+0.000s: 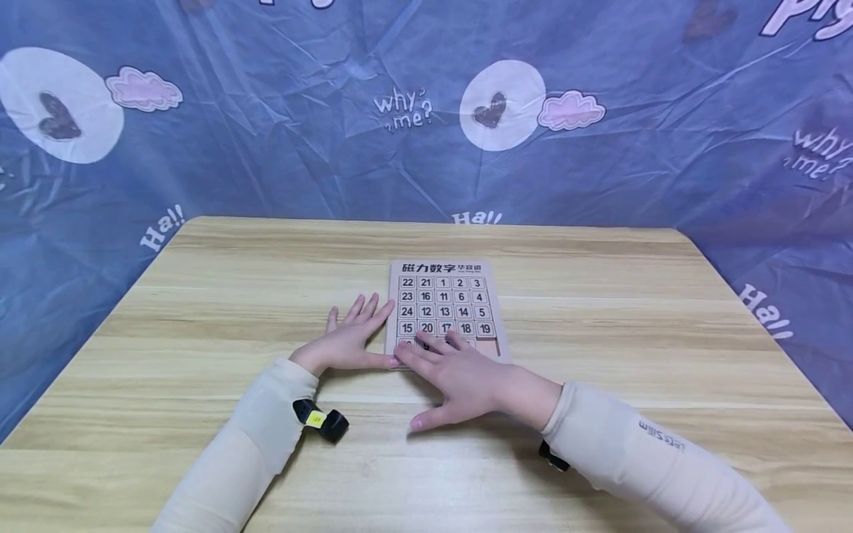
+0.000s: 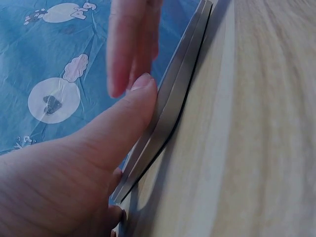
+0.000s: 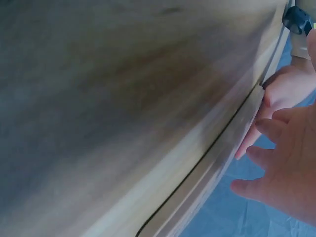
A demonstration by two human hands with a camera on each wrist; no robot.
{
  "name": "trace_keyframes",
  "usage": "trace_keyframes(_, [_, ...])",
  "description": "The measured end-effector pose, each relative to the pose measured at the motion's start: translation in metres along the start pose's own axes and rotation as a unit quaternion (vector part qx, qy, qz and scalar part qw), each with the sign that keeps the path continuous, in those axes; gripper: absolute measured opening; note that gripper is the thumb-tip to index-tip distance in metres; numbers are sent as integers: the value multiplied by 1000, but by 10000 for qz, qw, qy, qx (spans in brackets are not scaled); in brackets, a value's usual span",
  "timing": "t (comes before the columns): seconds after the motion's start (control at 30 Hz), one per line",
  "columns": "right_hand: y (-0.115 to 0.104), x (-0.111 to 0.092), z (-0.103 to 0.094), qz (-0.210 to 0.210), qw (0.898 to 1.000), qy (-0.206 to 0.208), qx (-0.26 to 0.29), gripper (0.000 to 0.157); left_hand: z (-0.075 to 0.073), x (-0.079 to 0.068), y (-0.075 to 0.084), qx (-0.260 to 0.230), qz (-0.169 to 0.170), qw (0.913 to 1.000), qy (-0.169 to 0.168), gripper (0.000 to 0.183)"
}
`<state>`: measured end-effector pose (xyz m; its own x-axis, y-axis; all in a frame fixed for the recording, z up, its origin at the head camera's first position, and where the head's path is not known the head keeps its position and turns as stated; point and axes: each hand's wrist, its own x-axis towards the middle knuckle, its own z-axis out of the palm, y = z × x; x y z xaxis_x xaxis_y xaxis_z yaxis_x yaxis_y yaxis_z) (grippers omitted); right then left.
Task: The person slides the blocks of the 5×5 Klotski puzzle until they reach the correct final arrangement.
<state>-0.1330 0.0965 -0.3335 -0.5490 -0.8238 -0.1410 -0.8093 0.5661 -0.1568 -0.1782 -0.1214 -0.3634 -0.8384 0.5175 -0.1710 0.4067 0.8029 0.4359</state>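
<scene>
A flat sliding number puzzle lies on the table, its printed heading on the far side and several rows of numbered tiles below. At its lower right corner, beside the 19 tile, a brown gap shows. My left hand has its fingers spread at the puzzle's left side, with the thumb against the edge near the bottom corner. Over the bottom row reaches my right hand, palm down, fingertips on the lower left tiles and thumb held out. It hides most of that row.
The wooden table extends around the puzzle on all sides. Behind it hangs a blue printed cloth. A black strap-on camera sits at the left wrist, and another black device is under the right wrist.
</scene>
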Motion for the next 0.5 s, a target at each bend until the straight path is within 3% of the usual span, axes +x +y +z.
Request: trace_keyframes(0.5, [4, -7, 8, 56, 9997, -121, -193, 96, 0, 1, 1, -28, -54, 10000, -4, 98])
